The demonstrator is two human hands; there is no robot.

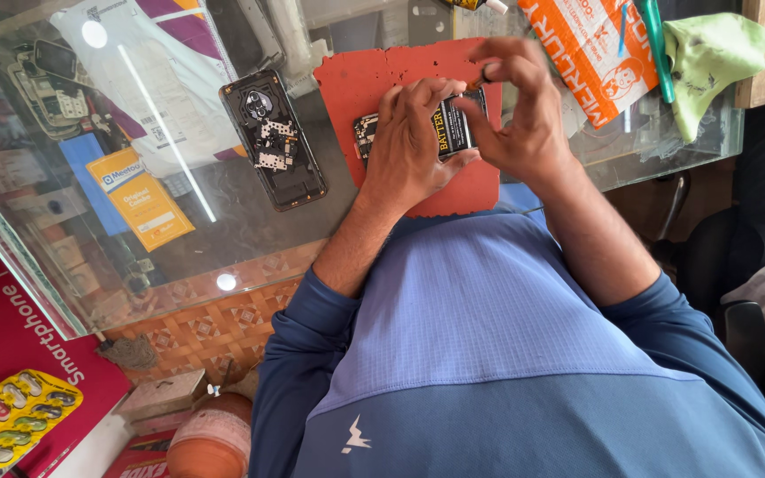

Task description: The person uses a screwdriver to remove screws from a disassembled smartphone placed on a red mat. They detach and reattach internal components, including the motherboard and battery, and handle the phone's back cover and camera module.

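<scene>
on the surface: glass-topped surface (223, 221) with papers and boxes showing through it from a shelf below; patterned orange tile floor under its near edge.
mat: one red mat (356, 88), ragged at the edges, lying on the glass in front of the person.
opened phone: one, lying on the mat (367, 133), mostly hidden by the hands; its black battery (453, 128) with a white and yellow label shows between them.
left hand: left hand (409, 146) lies flat over the phone, fingers together, pressing on the battery's left part.
right hand: right hand (524, 106) grips the battery's right edge, thumb and fingers clamped; fingertips also pinch a small dark object at the top, too small to tell.
back cover: one black phone shell (274, 137) with bare circuit parts, on the glass left of the mat, apart from it.
cloth: one green cloth (710, 53) at the far right corner.
packet: one orange printed packet (586, 49) beside the cloth.
blister pack: one yellow pack (11, 420) on the red board, lower left.
</scene>
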